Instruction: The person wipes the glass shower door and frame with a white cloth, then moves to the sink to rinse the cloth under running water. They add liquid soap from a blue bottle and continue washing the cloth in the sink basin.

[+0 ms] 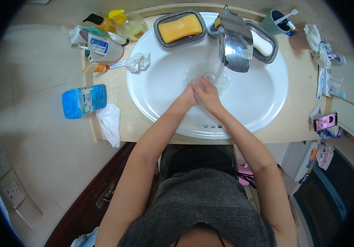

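Both hands are together over the white ceramic washbasin (pixel 152 89), under the running water (pixel 219 72). My left hand (pixel 191 94) is mostly covered by my right hand (pixel 207 92), which lies across it with its fingers over the left palm or fingers. Both look wet. No object shows between them, though the space between the palms is hidden. A chrome faucet (pixel 237 43) with a broad curved spout stands above and to the right of the hands. Splashing water ripples in the bowl just beyond the fingertips.
Soap dishes hold a yellow bar (pixel 180 28) and a white bar (pixel 262 43). Left are pump bottles (pixel 130 26), a white cup (pixel 110 51), a brush with crumpled tissue (pixel 137 62), a blue bottle (pixel 84 101) and a white cloth (pixel 110 123). A phone (pixel 325 121) leans at right.
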Demonstrator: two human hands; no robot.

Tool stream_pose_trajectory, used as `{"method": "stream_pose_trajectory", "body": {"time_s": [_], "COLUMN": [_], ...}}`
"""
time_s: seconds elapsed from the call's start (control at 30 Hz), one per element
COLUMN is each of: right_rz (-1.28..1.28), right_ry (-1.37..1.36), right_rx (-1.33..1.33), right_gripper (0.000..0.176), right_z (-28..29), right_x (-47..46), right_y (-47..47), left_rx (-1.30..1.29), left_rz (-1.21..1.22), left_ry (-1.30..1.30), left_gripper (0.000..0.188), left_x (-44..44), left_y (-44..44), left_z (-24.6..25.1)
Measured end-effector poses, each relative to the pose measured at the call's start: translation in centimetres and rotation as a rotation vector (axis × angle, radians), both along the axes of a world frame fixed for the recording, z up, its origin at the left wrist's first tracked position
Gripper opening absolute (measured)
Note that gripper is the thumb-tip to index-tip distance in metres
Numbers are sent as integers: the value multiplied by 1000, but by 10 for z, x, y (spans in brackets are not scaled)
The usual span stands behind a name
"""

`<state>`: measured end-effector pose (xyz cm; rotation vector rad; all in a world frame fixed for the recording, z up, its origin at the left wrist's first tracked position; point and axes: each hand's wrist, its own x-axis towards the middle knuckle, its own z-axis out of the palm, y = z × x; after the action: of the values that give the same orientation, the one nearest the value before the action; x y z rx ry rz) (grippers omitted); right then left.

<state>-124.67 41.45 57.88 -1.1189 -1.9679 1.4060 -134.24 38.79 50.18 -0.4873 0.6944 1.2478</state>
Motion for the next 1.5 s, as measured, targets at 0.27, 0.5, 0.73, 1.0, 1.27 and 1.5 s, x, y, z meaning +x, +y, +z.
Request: {"method": "stream_pose_trajectory", "body": {"time_s": [0.27, 0.5, 0.73, 1.0, 1.27, 1.5], "right_rz": [302, 170, -32, 152, 196, 369], "right_ry": [-357, -755, -287, -144, -756, -642], "right_rx": [595, 571, 0, 229, 419, 461], "right_gripper": [19, 32, 35, 29, 25, 23], "right_z": [10, -15, -65, 30, -4, -36], "right_x": [17, 54, 32, -9, 26, 47], "right_y": [21, 76, 41, 3, 60, 49], "left_rx": [-29, -86, -118, 110, 43, -169], "left_rz": [-404, -331, -221, -222, -296, -603], "left_ry": [387, 714, 557, 235, 458, 1156], "left_gripper": [37, 37, 36, 32, 40, 43], "left_x": [6, -11, 20, 0, 15, -2], "left_y": [8, -10, 3, -7, 2, -4], "left_z": [37, 17, 30, -57, 75, 42]}}
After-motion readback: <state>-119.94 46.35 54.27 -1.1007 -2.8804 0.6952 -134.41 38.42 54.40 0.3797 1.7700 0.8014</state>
